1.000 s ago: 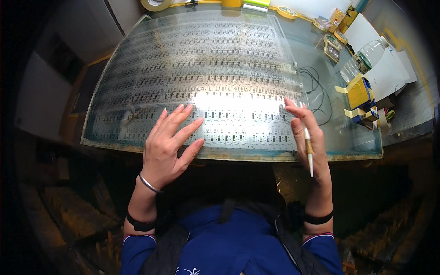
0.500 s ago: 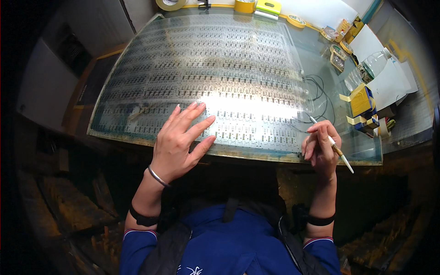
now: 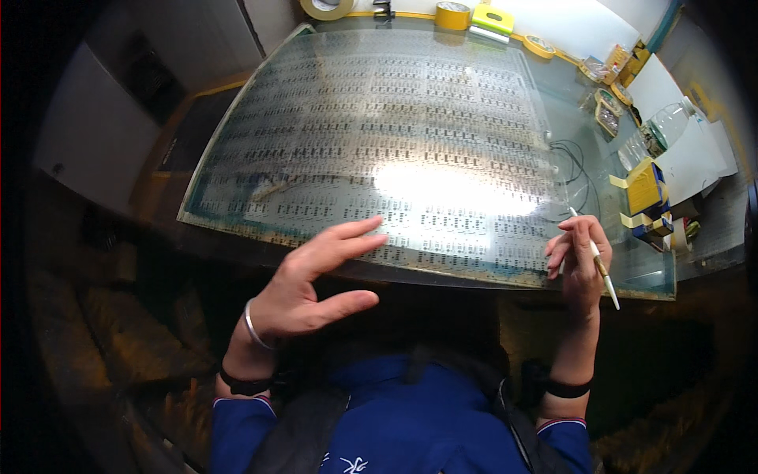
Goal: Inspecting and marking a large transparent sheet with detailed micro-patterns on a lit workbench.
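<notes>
A large transparent sheet (image 3: 379, 104) printed with rows of small dark marks lies on a glass-topped table (image 3: 659, 286). My left hand (image 3: 309, 278) is open, with its fingers over the sheet's near edge and its thumb spread out toward me, past the table edge. Nothing is in it. My right hand (image 3: 583, 251) is closed round a slim white pen-like tool (image 3: 612, 292) with a gold-brown band, at the near right of the sheet. The tool's upper tip points away from me; whether it touches the glass I cannot tell. Bright glare covers the sheet's middle.
A thin dark cable (image 3: 586, 170) loops right of the sheet. Farther right are a clear plastic bottle (image 3: 667, 126), a blue and yellow box (image 3: 647, 189) and white papers (image 3: 695, 162). Tape rolls (image 3: 452, 16) and a green hole punch (image 3: 493, 19) line the back edge.
My left hand has drawn back from the sheet toward me, its thumb spreading wider. My right hand still holds the pen-like tool, tilted slightly steeper. The whole view has shifted a little.
</notes>
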A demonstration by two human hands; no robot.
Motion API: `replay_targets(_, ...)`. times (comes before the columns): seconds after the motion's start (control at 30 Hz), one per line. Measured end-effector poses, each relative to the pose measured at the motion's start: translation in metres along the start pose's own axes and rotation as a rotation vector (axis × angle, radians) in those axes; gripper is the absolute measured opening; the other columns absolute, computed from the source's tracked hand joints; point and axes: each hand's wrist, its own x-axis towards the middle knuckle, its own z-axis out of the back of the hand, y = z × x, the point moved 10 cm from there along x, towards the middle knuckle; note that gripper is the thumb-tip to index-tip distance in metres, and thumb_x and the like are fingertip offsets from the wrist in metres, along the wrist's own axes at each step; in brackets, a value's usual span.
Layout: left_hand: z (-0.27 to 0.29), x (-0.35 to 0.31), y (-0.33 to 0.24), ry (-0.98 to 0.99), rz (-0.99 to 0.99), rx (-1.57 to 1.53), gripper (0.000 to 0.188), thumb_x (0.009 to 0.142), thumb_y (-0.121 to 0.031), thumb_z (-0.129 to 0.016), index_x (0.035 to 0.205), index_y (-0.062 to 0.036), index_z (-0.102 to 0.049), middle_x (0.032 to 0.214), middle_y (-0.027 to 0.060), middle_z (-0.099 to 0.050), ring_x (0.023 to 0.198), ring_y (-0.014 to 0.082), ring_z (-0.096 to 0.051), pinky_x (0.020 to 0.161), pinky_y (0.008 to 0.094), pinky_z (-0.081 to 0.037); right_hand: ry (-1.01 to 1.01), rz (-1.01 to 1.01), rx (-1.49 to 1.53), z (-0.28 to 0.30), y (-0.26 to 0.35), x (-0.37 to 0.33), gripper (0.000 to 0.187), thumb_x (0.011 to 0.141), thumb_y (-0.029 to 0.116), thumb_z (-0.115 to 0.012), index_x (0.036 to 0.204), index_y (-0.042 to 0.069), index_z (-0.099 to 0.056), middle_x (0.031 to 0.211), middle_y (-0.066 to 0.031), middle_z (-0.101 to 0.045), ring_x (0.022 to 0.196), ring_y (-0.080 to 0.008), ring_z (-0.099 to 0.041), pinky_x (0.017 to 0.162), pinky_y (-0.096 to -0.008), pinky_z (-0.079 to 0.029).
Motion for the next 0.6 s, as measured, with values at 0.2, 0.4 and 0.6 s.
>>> replay_targets(0.2,0.049,-0.078,0.047,0.059,0.512,-0.325,0.029,0.089,-0.006,-0.063,0.116,0.0026,-0.061,0.101,0.0122,-0.069,0.093,0.0152,-0.066,0.085,0.0266,-0.050,-0.039,-0.025,-0.024,0.002,-0.004,-0.001,0.029,0.100,0.026,-0.046,0.093,0.000,-0.056,0.054,-0.0061,-0.052,0.047,-0.0115,-0.050,0.045,-0.0211,-0.040)
replay_targets(0.4,0.054,-0.126,0.104,0.040,0.680,-0.483,0.040,0.095,-0.024,-0.056,0.121,0.0059,-0.055,0.106,0.0173,-0.066,0.092,0.0214,-0.067,0.080,0.0299,-0.054,-0.011,-0.007,-0.013,0.002,-0.004,0.001,0.028,0.100,0.024,-0.045,0.093,0.000,-0.056,0.055,-0.0053,-0.051,0.049,-0.0106,-0.050,0.048,-0.0214,-0.041)
replay_targets(0.6,0.105,-0.124,0.125,-0.626,0.549,-0.741,0.030,0.097,-0.028,-0.052,0.100,0.0010,-0.061,0.090,0.0155,-0.068,0.080,0.0212,-0.069,0.068,0.0316,-0.060,-0.118,0.036,-0.052,0.011,-0.002,0.002,0.025,0.099,0.023,-0.046,0.094,0.000,-0.055,0.060,-0.0065,-0.056,0.060,-0.0123,-0.056,0.058,-0.0236,-0.045)
